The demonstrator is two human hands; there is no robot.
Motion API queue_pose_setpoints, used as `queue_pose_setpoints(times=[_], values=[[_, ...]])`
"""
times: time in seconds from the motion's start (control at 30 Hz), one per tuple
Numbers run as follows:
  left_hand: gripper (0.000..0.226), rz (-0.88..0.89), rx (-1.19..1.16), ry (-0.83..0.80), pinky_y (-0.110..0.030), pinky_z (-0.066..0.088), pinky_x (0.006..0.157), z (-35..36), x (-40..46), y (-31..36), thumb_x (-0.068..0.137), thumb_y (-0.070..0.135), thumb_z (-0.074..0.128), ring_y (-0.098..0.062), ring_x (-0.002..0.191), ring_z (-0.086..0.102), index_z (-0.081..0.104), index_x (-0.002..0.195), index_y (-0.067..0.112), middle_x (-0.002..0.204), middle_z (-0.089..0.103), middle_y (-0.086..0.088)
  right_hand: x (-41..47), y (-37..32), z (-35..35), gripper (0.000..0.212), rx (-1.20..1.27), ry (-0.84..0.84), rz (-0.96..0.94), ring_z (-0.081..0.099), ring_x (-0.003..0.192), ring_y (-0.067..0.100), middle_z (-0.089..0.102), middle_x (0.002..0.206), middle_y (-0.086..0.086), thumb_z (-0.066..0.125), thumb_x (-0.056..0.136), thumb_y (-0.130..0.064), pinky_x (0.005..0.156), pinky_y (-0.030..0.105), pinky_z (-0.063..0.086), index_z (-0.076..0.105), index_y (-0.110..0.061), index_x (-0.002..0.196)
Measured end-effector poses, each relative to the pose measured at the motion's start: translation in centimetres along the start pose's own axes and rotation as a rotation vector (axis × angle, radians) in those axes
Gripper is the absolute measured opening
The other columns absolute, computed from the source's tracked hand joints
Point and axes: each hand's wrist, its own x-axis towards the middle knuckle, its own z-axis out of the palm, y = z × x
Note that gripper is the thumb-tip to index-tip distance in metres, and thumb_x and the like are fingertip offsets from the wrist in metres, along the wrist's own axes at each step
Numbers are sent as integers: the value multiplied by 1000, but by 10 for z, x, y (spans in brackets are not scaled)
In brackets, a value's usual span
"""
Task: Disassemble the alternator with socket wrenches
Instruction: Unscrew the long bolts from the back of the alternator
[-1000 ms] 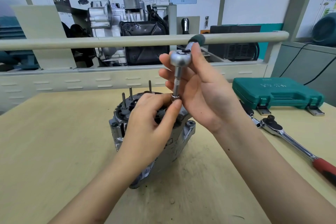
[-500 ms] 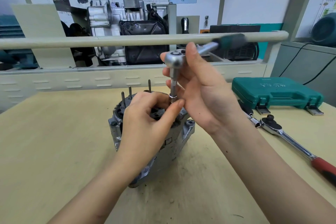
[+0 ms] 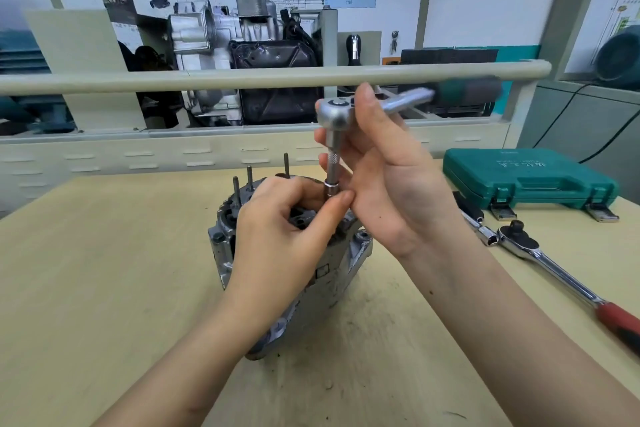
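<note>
Wooden table (image 3: 104, 288), pale top, some grit and dark specks near the middle. Green tool case (image 3: 530, 177) closed, far right. A second ratchet wrench with a red grip (image 3: 540, 253) lies idle in front of the case, a loose socket (image 3: 485, 236) just beside its head.

Alternator (image 3: 346, 260) stands on end at table centre, housing in one piece as far as can be seen. Three thin studs (image 3: 286, 165) stick up from its top at the far side.

Right hand (image 3: 391, 184) curled around the head of the green-handled ratchet (image 3: 334, 113), thumb up beside the head; the handle points right and is blurred. Extension bar (image 3: 334, 163) runs straight down from the head.

Left hand (image 3: 277, 236) on top of the alternator, thumb and fingertips pinching the small socket (image 3: 330, 188) at the foot of the bar, steadying it over a fastener I cannot see.

Progress, judged: early. One top fastener being worked; whether it is loose cannot be told. Housing bolts, studs and the split of the case look still to do.
</note>
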Motion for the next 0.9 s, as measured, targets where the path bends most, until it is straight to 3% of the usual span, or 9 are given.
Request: queue_pose_setpoints(times=[0.1, 0.23, 0.3, 0.4, 0.53, 0.7, 0.8, 0.9], values=[[13, -45, -21, -10, -14, 38, 62, 2, 0, 0, 73, 33, 64, -7, 68, 54, 56, 63, 32, 62, 57, 13, 0, 0, -1, 22, 0, 21, -28, 62, 61, 6, 64, 70, -1, 62, 60, -27, 56, 16, 48, 54, -14, 75], [12, -59, -77, -126, -25, 46, 66, -3, 0, -1, 79, 32, 58, -13, 72, 58, 64, 73, 23, 69, 65, 0, 2, 2, -1, 34, -21, 4, -4, 62, 62, 7, 67, 75, 2, 58, 63, -34, 55, 18, 48, 57, -9, 85], [16, -43, -113, -260, -23, 43, 60, -9, 4, -1, 83, 28, 53, -11, 63, 54, 65, 78, 18, 66, 62, -2, 4, 0, -3, 33, -73, 2, 24, 62, 62, 7, 69, 76, -1, 53, 64, -41, 59, 19, 47, 66, -13, 75], [18, -14, -159, -378, -11, 33, 51, -16, 10, -3, 85, 23, 53, 0, 51, 42, 61, 70, 30, 55, 51, 12, 5, -2, -5, 35, -91, 0, 75, 62, 63, 4, 70, 74, -7, 50, 65, -45, 60, 19, 46, 71, -18, 62], [29, 23, -154, -360, -4, 30, 50, -17, 11, -2, 84, 18, 56, 4, 48, 43, 53, 62, 38, 48, 48, 19, 5, -1, -6, 34, -37, 9, 72, 60, 60, 4, 68, 72, -5, 57, 61, -41, 57, 18, 46, 57, -13, 82], [7, -25, -149, -249, -12, 43, 56, -12, 8, -4, 79, 21, 66, -2, 57, 57, 71, 77, 16, 64, 67, 2, 4, -3, -5, 24, 8, 40, 17, 58, 58, 5, 65, 68, -4, 62, 58, -31, 62, 22, 42, 53, -17, 75], [3, -44, -145, -204, -16, 46, 56, -10, 6, -3, 78, 16, 71, -6, 58, 60, 72, 76, 14, 67, 69, -1, 3, -3, -5, 18, 15, 43, -26, 59, 58, 5, 65, 65, -4, 63, 59, -26, 59, 20, 45, 54, -16, 72], [2, -51, -149, -192, -15, 47, 57, -9, 6, -3, 77, 22, 70, -2, 58, 59, 70, 75, 20, 69, 68, 2, 4, -2, -5, 27, -10, 32, 5, 59, 59, 5, 65, 72, -1, 59, 61, -33, 57, 18, 45, 57, -13, 79]])
